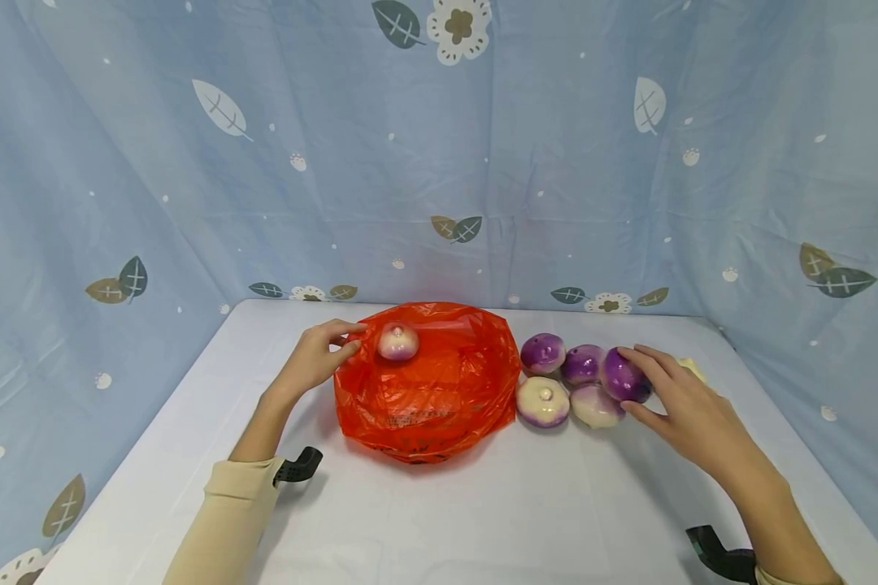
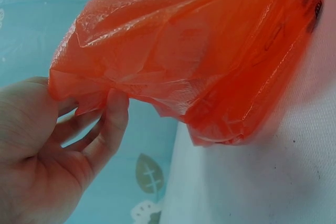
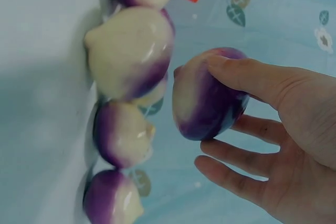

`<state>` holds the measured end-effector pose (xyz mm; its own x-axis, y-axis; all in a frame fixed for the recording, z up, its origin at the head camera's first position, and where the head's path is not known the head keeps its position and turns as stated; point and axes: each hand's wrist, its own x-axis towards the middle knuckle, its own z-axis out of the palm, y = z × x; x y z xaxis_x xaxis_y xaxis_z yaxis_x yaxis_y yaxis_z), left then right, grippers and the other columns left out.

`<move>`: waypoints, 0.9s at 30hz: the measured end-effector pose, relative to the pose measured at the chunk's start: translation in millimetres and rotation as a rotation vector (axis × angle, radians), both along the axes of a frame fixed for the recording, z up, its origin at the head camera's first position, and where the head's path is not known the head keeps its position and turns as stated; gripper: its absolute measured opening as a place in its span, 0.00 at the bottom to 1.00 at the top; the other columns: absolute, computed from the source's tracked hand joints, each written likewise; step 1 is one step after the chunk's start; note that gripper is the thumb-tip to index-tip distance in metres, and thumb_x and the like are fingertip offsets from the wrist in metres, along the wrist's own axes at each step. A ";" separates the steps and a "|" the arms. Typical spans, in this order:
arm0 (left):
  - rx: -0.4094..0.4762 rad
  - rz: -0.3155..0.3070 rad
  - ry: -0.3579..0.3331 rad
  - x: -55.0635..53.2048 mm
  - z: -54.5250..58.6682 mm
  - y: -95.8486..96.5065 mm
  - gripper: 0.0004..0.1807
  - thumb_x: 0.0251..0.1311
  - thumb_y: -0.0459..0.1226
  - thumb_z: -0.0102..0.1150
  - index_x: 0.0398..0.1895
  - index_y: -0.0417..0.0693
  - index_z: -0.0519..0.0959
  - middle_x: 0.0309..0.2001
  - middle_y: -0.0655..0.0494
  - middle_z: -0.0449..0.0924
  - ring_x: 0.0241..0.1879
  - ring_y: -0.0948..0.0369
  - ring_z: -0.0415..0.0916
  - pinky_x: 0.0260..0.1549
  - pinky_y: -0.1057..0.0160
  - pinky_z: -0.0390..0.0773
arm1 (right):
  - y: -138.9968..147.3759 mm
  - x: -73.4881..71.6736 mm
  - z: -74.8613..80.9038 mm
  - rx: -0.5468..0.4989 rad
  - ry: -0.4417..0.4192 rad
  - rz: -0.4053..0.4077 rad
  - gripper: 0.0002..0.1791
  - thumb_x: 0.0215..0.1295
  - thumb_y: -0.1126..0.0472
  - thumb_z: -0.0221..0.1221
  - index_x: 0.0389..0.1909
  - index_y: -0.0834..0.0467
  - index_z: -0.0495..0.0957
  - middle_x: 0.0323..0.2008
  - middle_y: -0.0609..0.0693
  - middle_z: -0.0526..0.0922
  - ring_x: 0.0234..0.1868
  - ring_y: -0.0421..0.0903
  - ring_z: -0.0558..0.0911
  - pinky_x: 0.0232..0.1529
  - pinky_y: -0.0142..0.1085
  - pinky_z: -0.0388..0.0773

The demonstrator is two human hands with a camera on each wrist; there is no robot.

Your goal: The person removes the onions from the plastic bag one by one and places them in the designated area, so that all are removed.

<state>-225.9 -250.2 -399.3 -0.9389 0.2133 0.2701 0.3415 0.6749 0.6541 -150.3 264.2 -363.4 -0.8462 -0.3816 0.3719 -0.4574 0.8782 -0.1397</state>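
My left hand (image 1: 318, 356) holds the left rim of a red plastic bag (image 1: 439, 398), whose wide mouth faces up. The bag's thin film (image 2: 157, 51) hides parts of the fingertips in the left wrist view. Inside, near the left rim, lies a glossy purple-and-white turnip (image 1: 397, 341). My right hand (image 1: 691, 410) grips another turnip (image 3: 207, 95) between thumb and fingers, raised off the table. Just left of it several more turnips sit close together, among them a white-topped one (image 1: 543, 402) beside the bag and a purple one (image 1: 543, 353) behind that.
A white-covered table (image 1: 439, 528) carries everything. Behind the right hand a pale yellow thing (image 1: 691, 370) shows in part. A blue patterned curtain (image 1: 380, 162) hangs along the back and sides. Black curved pieces (image 1: 300, 465) stick out at both wrists.
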 end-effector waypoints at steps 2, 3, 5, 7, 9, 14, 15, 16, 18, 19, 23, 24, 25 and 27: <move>0.000 0.000 0.000 0.2 -0.1 0.2 0.18 0.65 0.32 0.58 0.58 0.43 0.80 0.52 0.43 0.82 0.49 0.45 0.81 0.41 0.51 0.87 | 7.1 1.4 -2.0 0.004 -0.006 -0.012 0.42 0.51 0.57 0.73 0.69 0.51 0.66 0.62 0.60 0.72 0.55 0.64 0.77 0.35 0.66 0.79; 0.000 0.000 0.001 0.2 -0.2 0.3 0.18 0.65 0.32 0.58 0.58 0.42 0.80 0.52 0.43 0.82 0.49 0.45 0.81 0.41 0.51 0.86 | 10.6 2.1 -3.1 0.006 -0.006 -0.016 0.42 0.51 0.57 0.73 0.68 0.51 0.66 0.62 0.60 0.72 0.54 0.64 0.78 0.34 0.66 0.79; 0.000 0.001 0.001 0.5 -0.1 0.6 0.18 0.65 0.32 0.58 0.58 0.42 0.80 0.52 0.43 0.82 0.49 0.45 0.81 0.41 0.51 0.87 | 17.3 3.0 -5.6 0.011 -0.007 -0.023 0.42 0.50 0.57 0.73 0.67 0.52 0.67 0.61 0.60 0.72 0.52 0.65 0.79 0.33 0.65 0.80; 0.000 0.001 -0.002 0.7 0.2 0.7 0.18 0.65 0.32 0.58 0.58 0.42 0.80 0.53 0.43 0.82 0.49 0.44 0.81 0.41 0.51 0.86 | 23.2 3.4 -8.4 0.018 -0.006 -0.025 0.42 0.49 0.57 0.73 0.67 0.53 0.67 0.60 0.60 0.73 0.50 0.65 0.79 0.32 0.64 0.80; 0.003 0.002 -0.006 1.1 0.6 1.0 0.17 0.65 0.32 0.58 0.57 0.42 0.80 0.53 0.43 0.82 0.49 0.44 0.81 0.40 0.52 0.87 | 28.1 3.4 -11.5 0.024 -0.012 -0.024 0.41 0.49 0.58 0.74 0.66 0.54 0.67 0.59 0.61 0.73 0.49 0.66 0.80 0.31 0.63 0.80; 0.006 0.004 -0.015 1.6 1.1 1.7 0.18 0.65 0.32 0.58 0.57 0.42 0.80 0.54 0.43 0.81 0.49 0.44 0.80 0.39 0.53 0.87 | 36.0 3.9 -19.2 0.037 -0.077 -0.042 0.41 0.51 0.57 0.73 0.67 0.54 0.66 0.60 0.63 0.72 0.51 0.70 0.78 0.30 0.65 0.78; 0.006 0.004 -0.017 1.6 1.1 1.7 0.18 0.65 0.32 0.58 0.58 0.42 0.80 0.54 0.43 0.81 0.49 0.44 0.80 0.39 0.53 0.87 | 37.2 4.0 -20.7 0.042 -0.096 -0.050 0.41 0.51 0.56 0.73 0.67 0.53 0.66 0.61 0.64 0.72 0.52 0.70 0.77 0.30 0.66 0.78; 0.004 0.005 -0.017 1.4 1.0 1.6 0.18 0.65 0.32 0.58 0.58 0.42 0.80 0.54 0.43 0.81 0.49 0.44 0.80 0.40 0.53 0.87 | 38.1 4.3 -22.2 0.046 -0.112 -0.056 0.41 0.52 0.56 0.72 0.68 0.53 0.65 0.62 0.64 0.71 0.53 0.71 0.77 0.30 0.66 0.78; 0.002 0.007 -0.018 1.2 0.7 1.4 0.18 0.65 0.32 0.58 0.58 0.42 0.80 0.54 0.43 0.81 0.49 0.44 0.80 0.41 0.52 0.87 | 40.1 4.1 -25.5 0.052 -0.143 -0.067 0.42 0.53 0.55 0.71 0.69 0.53 0.64 0.63 0.65 0.70 0.54 0.72 0.76 0.31 0.68 0.77; 0.002 0.007 -0.018 1.2 0.6 1.4 0.18 0.65 0.32 0.58 0.58 0.42 0.80 0.54 0.43 0.82 0.50 0.44 0.80 0.41 0.52 0.86 | 41.0 4.1 -27.3 0.055 -0.151 -0.069 0.42 0.53 0.54 0.71 0.69 0.53 0.63 0.64 0.65 0.70 0.54 0.72 0.75 0.31 0.68 0.77; 0.004 0.007 -0.021 1.5 0.9 1.4 0.18 0.65 0.32 0.58 0.58 0.42 0.80 0.54 0.43 0.82 0.50 0.44 0.80 0.41 0.52 0.87 | 44.3 3.7 -33.5 0.047 -0.147 -0.065 0.43 0.52 0.55 0.72 0.69 0.53 0.64 0.64 0.67 0.70 0.54 0.73 0.76 0.33 0.68 0.77; 0.004 0.007 -0.021 1.6 1.1 1.4 0.18 0.65 0.32 0.58 0.58 0.42 0.80 0.54 0.43 0.82 0.49 0.44 0.80 0.40 0.53 0.87 | 45.0 3.6 -34.9 0.045 -0.146 -0.062 0.42 0.52 0.56 0.72 0.68 0.53 0.64 0.63 0.68 0.70 0.54 0.73 0.76 0.33 0.68 0.77; 0.004 0.007 -0.021 1.7 1.3 1.6 0.18 0.65 0.32 0.58 0.58 0.42 0.80 0.54 0.43 0.82 0.49 0.45 0.80 0.40 0.54 0.87 | 45.6 3.5 -36.3 0.043 -0.147 -0.061 0.42 0.52 0.56 0.72 0.68 0.54 0.64 0.63 0.68 0.70 0.54 0.73 0.76 0.34 0.68 0.77; 0.006 0.006 -0.025 2.0 1.6 1.8 0.18 0.65 0.32 0.58 0.58 0.43 0.80 0.54 0.43 0.82 0.49 0.45 0.80 0.38 0.55 0.87 | 46.5 3.0 -38.9 0.037 -0.154 -0.060 0.42 0.52 0.56 0.72 0.68 0.53 0.65 0.62 0.68 0.70 0.53 0.73 0.77 0.35 0.68 0.78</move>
<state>-223.9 -248.3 -397.8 -0.9467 0.2059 0.2477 0.3208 0.6733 0.6661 -147.3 310.8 -402.2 -0.9139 -0.3396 0.2223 -0.3794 0.9093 -0.1707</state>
